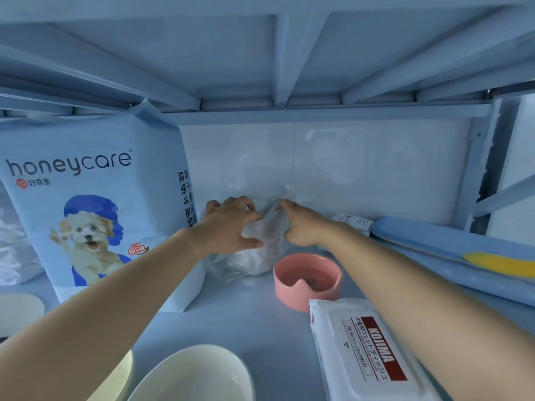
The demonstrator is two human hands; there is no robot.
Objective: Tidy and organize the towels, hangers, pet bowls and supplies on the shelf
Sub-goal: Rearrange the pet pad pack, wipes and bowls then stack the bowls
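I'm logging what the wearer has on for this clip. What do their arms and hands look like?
Both forearms are bare, with no sleeves in view. The left hand and right hand wear no gloves, and no watch, bracelet or ring shows.

Crinkly clear plastic bag (254, 256), glossy pink ceramic-looking bowl (308, 277), shiny printed pad pack (95, 204), smooth film on the wipes pack (367, 354), matt painted metal shelf (246, 319).
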